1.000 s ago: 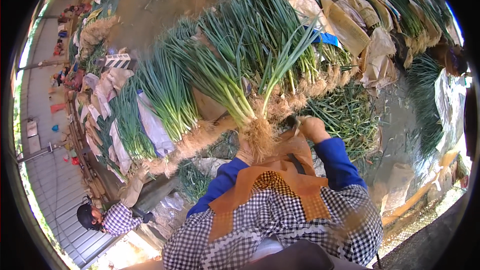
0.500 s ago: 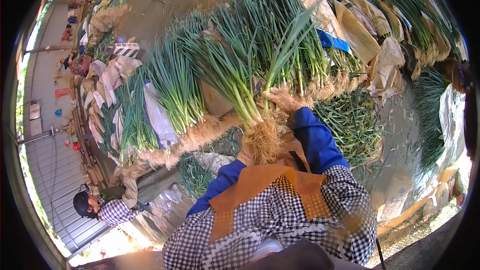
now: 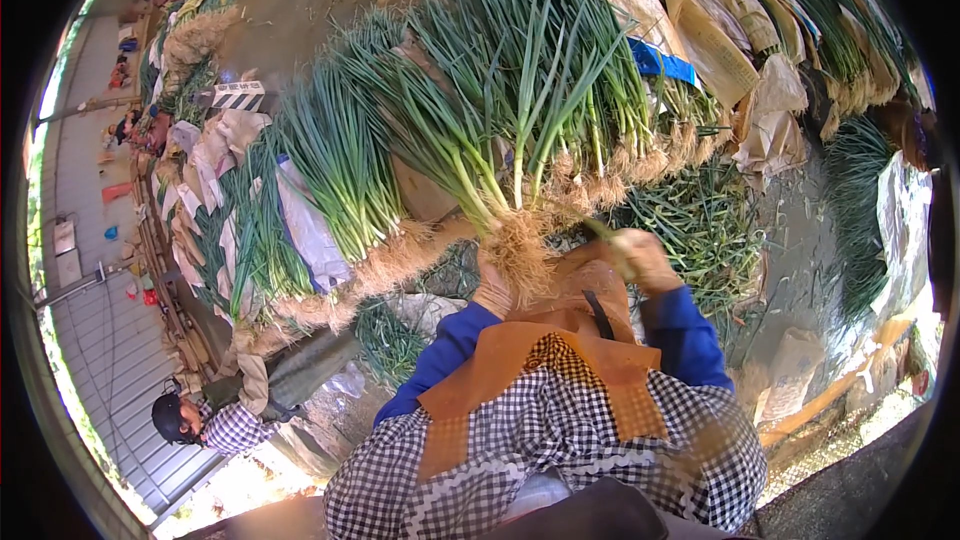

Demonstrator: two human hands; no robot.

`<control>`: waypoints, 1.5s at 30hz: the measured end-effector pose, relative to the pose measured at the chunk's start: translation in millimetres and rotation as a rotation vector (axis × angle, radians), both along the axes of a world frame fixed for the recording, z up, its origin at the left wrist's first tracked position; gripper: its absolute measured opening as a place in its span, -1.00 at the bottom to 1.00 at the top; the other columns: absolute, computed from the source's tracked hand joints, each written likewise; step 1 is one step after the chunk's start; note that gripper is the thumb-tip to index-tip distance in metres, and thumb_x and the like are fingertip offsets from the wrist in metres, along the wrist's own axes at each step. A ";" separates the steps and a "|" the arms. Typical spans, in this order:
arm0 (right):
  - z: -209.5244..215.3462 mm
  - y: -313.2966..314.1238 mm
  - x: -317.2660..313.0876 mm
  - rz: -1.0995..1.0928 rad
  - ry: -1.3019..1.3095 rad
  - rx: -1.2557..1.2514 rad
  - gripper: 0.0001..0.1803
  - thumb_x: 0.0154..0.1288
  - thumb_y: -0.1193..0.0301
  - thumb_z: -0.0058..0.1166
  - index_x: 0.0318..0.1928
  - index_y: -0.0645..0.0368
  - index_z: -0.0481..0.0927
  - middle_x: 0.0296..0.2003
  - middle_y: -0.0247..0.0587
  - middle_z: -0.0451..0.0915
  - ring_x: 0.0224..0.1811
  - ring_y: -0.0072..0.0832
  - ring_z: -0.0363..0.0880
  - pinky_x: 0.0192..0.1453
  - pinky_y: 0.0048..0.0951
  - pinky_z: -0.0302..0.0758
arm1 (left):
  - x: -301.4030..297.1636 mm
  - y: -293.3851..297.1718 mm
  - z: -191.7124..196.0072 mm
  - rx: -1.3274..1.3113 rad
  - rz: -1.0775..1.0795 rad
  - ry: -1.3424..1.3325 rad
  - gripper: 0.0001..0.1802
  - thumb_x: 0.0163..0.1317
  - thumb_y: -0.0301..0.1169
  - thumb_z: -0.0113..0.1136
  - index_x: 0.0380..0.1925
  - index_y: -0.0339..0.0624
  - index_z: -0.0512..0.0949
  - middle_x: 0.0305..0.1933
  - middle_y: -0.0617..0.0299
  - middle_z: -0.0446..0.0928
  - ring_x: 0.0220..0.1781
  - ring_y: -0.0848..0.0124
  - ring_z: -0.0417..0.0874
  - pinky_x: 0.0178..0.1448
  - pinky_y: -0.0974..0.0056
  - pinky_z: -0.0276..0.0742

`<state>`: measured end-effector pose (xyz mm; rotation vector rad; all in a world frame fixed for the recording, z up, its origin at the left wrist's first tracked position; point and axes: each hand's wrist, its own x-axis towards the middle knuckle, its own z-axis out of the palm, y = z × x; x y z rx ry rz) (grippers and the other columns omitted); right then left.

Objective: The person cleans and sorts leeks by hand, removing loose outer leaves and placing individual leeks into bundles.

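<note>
My left hand (image 3: 492,287) is closed round the base of a bunch of green onions (image 3: 465,175), just beside its pale shaggy roots (image 3: 520,252). The bunch leans up and away, its long leaves overlapping others behind it. To the right, at apron height, my right hand (image 3: 645,260) is closed on a thin yellowish-green leaf (image 3: 592,224), which trails back toward the roots and is smeared by motion. Part of the left hand's fingers is hidden behind the roots.
Bundled green onions (image 3: 330,170) stand in a curved row ahead, with paper sacks (image 3: 710,40) among them. Loose trimmed leaves (image 3: 690,225) lie in a heap at the right. Another person (image 3: 215,420) in a cap works at the lower left. An orange-brown apron (image 3: 530,360) covers my lap.
My right hand has moved from the stems down and right, drawing the leaf away from the bunch. My left hand still grips the bunch.
</note>
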<state>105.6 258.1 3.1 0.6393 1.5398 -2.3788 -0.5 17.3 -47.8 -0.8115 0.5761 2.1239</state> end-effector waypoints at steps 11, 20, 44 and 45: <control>-40.6 -38.6 -83.8 0.097 -0.030 0.247 -0.47 0.16 0.15 0.10 0.09 0.14 0.39 -0.14 -0.22 0.52 -0.13 -0.45 0.47 0.01 -0.47 0.41 | -2.9 -2.2 5.0 -0.020 -0.025 -0.001 -0.49 0.21 -0.13 -0.14 0.01 -0.32 0.32 -0.03 0.00 0.42 -0.05 0.16 0.48 -0.04 0.12 0.52; -18.3 -65.3 -67.5 0.339 0.501 0.960 -0.88 0.18 0.36 -0.02 -0.29 0.00 0.57 -0.39 -0.34 0.49 -0.43 -0.45 0.48 -0.44 -0.43 0.42 | 2.1 9.6 4.9 -0.186 0.023 0.084 -0.50 0.16 -0.11 -0.16 -0.06 -0.29 0.39 -0.14 0.02 0.48 -0.13 0.20 0.53 -0.05 0.16 0.54; -84.1 -40.5 -108.9 0.355 0.388 0.397 -0.64 0.31 0.24 -0.18 -0.01 0.19 0.45 0.05 0.00 0.37 -0.03 -0.18 0.45 -0.02 -0.24 0.40 | 11.2 14.7 48.3 -0.076 -0.123 -0.021 -0.64 0.16 -0.28 0.00 -0.12 -0.31 0.41 -0.24 0.11 0.51 -0.25 0.30 0.56 -0.16 0.31 0.55; -80.3 -42.8 -111.3 0.355 0.382 0.402 -0.64 0.31 0.24 -0.18 -0.01 0.19 0.45 0.05 0.00 0.37 -0.03 -0.18 0.45 -0.02 -0.24 0.40 | 13.2 17.3 38.1 -0.093 -0.138 0.038 -0.65 0.16 -0.29 0.00 -0.12 -0.31 0.42 -0.25 0.12 0.51 -0.25 0.30 0.56 -0.16 0.32 0.55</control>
